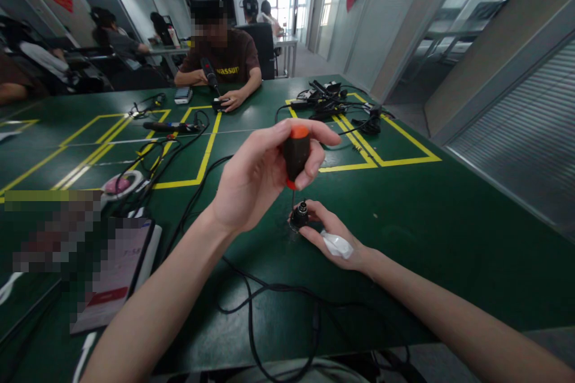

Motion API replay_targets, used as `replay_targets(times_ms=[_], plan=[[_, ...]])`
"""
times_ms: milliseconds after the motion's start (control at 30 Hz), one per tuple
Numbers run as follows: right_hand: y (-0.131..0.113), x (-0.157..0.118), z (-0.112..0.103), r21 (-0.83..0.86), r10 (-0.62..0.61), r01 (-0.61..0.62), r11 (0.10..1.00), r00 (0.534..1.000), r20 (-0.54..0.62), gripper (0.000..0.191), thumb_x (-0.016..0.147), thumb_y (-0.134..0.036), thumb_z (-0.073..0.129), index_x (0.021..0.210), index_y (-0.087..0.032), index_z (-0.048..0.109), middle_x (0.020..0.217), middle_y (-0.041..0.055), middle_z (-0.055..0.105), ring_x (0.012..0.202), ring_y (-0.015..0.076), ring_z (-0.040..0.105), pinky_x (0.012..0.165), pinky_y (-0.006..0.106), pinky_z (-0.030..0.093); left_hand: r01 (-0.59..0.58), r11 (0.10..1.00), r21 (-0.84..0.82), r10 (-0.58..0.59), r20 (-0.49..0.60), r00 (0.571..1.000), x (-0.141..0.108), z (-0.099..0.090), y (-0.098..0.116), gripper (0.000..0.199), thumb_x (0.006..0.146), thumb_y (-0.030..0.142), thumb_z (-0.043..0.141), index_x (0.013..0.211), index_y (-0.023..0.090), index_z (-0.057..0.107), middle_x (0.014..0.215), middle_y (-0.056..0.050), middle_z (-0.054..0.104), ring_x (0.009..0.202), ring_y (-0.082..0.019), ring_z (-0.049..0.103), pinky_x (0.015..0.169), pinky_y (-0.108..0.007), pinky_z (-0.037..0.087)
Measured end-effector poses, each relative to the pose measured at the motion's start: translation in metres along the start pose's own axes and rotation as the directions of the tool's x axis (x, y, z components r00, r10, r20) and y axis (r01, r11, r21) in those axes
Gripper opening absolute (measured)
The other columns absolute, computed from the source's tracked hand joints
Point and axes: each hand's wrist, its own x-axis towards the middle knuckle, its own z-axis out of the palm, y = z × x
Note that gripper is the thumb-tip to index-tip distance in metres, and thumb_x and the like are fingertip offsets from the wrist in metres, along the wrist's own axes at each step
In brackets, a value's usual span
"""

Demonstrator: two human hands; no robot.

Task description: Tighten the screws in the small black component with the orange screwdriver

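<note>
My left hand (258, 170) is closed round the handle of a screwdriver (296, 158), black with orange ends, held upright above the table. The screwdriver's thin shaft points down beside a small black part (297, 218) with a ringed metal tip. Thumb and fingers of my right hand (330, 230) grip that part low over the green table (426, 239); whether it touches the surface I cannot tell. White tissue-like material (338, 245) lies against the thumb side of my right hand. The lower end of the shaft is hard to make out.
Black cables (287, 290) loop across the table in front of me. To the left are a phone-like device (119, 269) and a roll of white tape (139, 178). A pile of black tools and cords (326, 99) lies at the back. Opposite, a person (224, 54) works with a power tool (209, 73).
</note>
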Motion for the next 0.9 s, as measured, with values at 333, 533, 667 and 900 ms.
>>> replay_targets(times_ms=[333, 533, 667, 900], plan=[[-0.0004, -0.0004, -0.0006, -0.032, 0.000, 0.000, 1.000, 1.000, -0.002, 0.033, 0.094, -0.028, 0.064, 0.126, -0.024, 0.055, 0.118, 0.0094, 0.074, 0.103, 0.0260, 0.073, 0.097, 0.047, 0.060, -0.027, 1.000, -0.010, 0.027, -0.001, 1.000, 0.0010, 0.0009, -0.0021, 0.023, 0.091, 0.036, 0.070, 0.092, 0.016, 0.059, 0.077, -0.001, 0.065, 0.063, -0.009, 0.058, 0.059, -0.020, 0.048], [-0.0006, 0.0000, -0.0006, -0.018, 0.014, -0.014, 1.000, 1.000, 0.006, 0.034, 0.094, -0.028, 0.064, 0.126, -0.024, 0.056, 0.119, 0.0097, 0.074, 0.104, 0.0266, 0.074, 0.097, 0.046, 0.061, -0.023, 1.000, -0.014, 0.022, -0.006, 1.000, 0.0006, 0.0003, -0.0023, 0.022, 0.094, 0.037, 0.066, 0.096, 0.016, 0.060, 0.068, 0.002, 0.056, 0.056, -0.007, 0.048, 0.054, -0.019, 0.041], [-0.0015, 0.0000, -0.0006, -0.015, 0.014, -0.014, 1.000, 1.000, 0.003, 0.033, 0.095, -0.030, 0.064, 0.126, -0.024, 0.056, 0.119, 0.0098, 0.074, 0.104, 0.0266, 0.074, 0.096, 0.046, 0.061, -0.001, 1.000, 0.002, 0.001, 0.005, 1.000, 0.0004, -0.0013, -0.0010, 0.035, 0.099, 0.046, 0.056, 0.097, 0.013, 0.067, 0.067, 0.001, 0.052, 0.056, -0.008, 0.047, 0.055, -0.021, 0.043], [-0.0016, 0.0005, -0.0006, -0.024, 0.005, -0.005, 1.000, 1.000, 0.002, 0.033, 0.094, -0.027, 0.065, 0.125, -0.024, 0.057, 0.119, 0.0095, 0.074, 0.103, 0.0267, 0.074, 0.097, 0.046, 0.061, -0.010, 1.000, -0.010, 0.010, -0.014, 1.000, 0.0003, 0.0005, -0.0019, 0.027, 0.099, 0.040, 0.060, 0.090, 0.015, 0.062, 0.074, 0.000, 0.058, 0.062, -0.008, 0.056, 0.060, -0.020, 0.049]])
